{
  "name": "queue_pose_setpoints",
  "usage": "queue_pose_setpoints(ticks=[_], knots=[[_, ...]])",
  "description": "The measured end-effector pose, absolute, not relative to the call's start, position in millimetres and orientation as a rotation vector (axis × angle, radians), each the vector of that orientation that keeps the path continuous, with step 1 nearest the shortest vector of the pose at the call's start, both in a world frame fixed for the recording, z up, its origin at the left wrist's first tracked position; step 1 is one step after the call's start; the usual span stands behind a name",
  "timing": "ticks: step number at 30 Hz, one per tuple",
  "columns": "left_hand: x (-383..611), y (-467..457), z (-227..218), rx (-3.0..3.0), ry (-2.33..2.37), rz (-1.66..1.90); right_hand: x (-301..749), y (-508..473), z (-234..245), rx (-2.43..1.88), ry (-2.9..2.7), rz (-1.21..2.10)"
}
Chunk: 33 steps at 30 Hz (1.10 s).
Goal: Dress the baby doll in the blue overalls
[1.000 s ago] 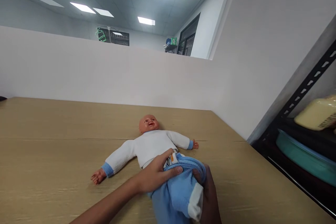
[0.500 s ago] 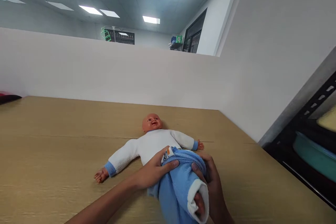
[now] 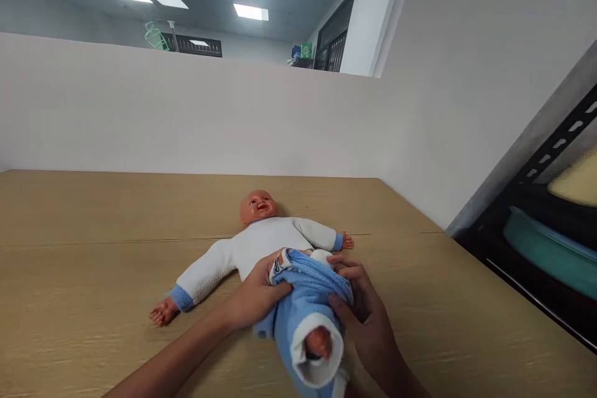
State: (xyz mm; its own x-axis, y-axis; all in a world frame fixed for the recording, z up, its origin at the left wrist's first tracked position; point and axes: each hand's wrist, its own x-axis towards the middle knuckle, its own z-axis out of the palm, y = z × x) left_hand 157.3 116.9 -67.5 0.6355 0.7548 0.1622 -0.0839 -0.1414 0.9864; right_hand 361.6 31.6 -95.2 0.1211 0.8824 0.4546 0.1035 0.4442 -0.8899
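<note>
A baby doll point(image 3: 265, 239) in a white top with blue cuffs lies on its back on the table, arms spread and head away from me. Blue pants point(image 3: 303, 298) with white leg cuffs are bunched over its raised legs. Inside the near white cuff point(image 3: 318, 351) a doll's foot point(image 3: 319, 342) shows. My left hand point(image 3: 263, 292) grips the waistband's left side, beside a printed white patch point(image 3: 278, 264). On the right side my right hand point(image 3: 361, 305) pinches the waistband between thumb and fingers. The other leg is mostly hidden.
The wooden table point(image 3: 93, 273) meets a low white partition point(image 3: 186, 112) at the back. At the right stands a black shelf rack point(image 3: 550, 161) holding a teal basin point(image 3: 550, 249) and something yellow point(image 3: 578, 180).
My view has tilted down and turned slightly right. The pants leg opening now faces me more squarely, with the foot inside it. My right fingers have shifted up onto the waistband edge.
</note>
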Motion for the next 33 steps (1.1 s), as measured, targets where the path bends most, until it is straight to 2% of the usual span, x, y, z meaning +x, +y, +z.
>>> queue_pose_setpoints(ticks=[5, 9, 14, 24, 29, 31, 33], knots=[[167.6, 107.8, -74.7, 1.574, 0.649, 0.938, 354.5, 28.7, -106.2, -1.173, -1.181, 0.689], [171.2, 104.6, -74.1, 1.545, 0.606, 0.963, 355.1, 33.8, -105.5, -1.227, -1.115, 0.791], [164.6, 113.2, -69.8, 1.641, 0.594, 0.814, 356.2, 42.3, -100.8, -1.253, -0.94, 0.881], [159.8, 116.8, -64.9, 1.77, 0.545, 0.634, 371.1, 78.8, -130.5, -1.31, -0.997, 0.727], [156.4, 119.2, -56.1, 2.014, 0.791, 0.752, 381.1, 101.1, -126.6, -1.27, -1.005, 1.069], [152.8, 123.1, -55.4, 2.145, 0.93, 0.778, 383.9, 110.6, -121.4, -1.283, -1.132, 1.031], [149.5, 127.4, -57.0, 2.232, 1.035, 0.774, 385.5, 120.0, -118.7, -1.329, -1.201, 0.845]])
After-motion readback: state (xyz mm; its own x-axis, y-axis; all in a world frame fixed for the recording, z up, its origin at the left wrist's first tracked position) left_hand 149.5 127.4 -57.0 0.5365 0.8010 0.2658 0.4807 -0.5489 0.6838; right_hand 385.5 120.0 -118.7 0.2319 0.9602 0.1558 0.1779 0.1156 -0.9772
